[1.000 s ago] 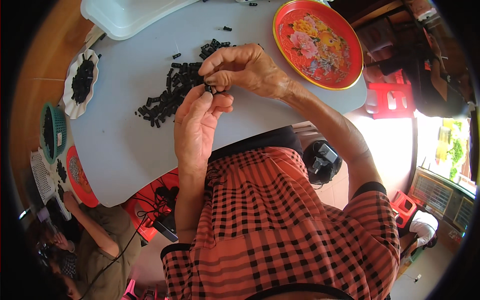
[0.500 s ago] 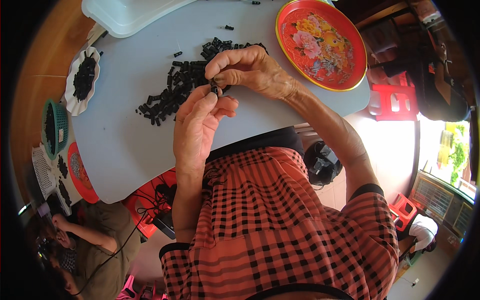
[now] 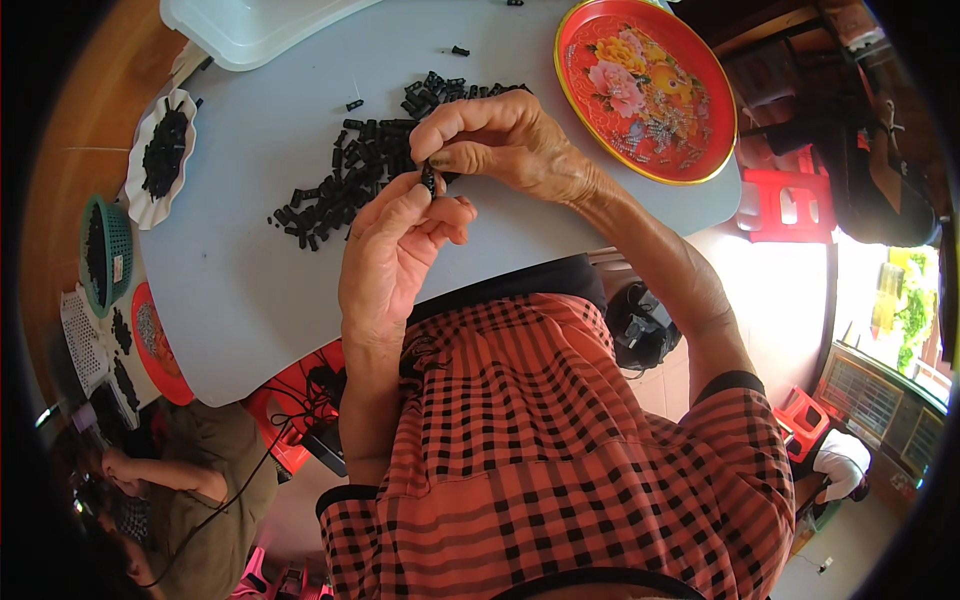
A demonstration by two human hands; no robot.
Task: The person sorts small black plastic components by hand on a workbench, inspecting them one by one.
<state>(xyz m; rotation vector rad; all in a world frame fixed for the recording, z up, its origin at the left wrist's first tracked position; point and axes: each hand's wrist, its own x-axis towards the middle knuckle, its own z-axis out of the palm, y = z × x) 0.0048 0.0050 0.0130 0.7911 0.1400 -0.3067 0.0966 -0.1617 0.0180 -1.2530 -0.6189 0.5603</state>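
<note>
Thumb and fingers of my left hand [image 3: 388, 245] pinch a small black cylindrical part [image 3: 429, 182], held upright above the table. Just over its top end, my right hand [image 3: 505, 145] is closed in a thumb-and-forefinger pinch. Whatever sits between those right fingertips is too small to make out. Behind both hands lies a loose pile of similar short black parts [image 3: 365, 155], partly covered by the hands. To the right, a round red floral tray [image 3: 705, 60] carries many tiny silvery pieces [image 3: 660, 132].
A white tray [image 3: 255, 35] stands at the table's [image 3: 230, 320] far left. Left of the pile are a wavy white dish [image 3: 146, 210] with black parts and a green basket [image 3: 121, 255]. Another person [image 3: 215, 470] sits at lower left; a red stool [image 3: 785, 205] stands at right.
My left hand has shifted slightly left, and more of the black part shows between the fingers. The right hand keeps its pinch at nearly the same place.
</note>
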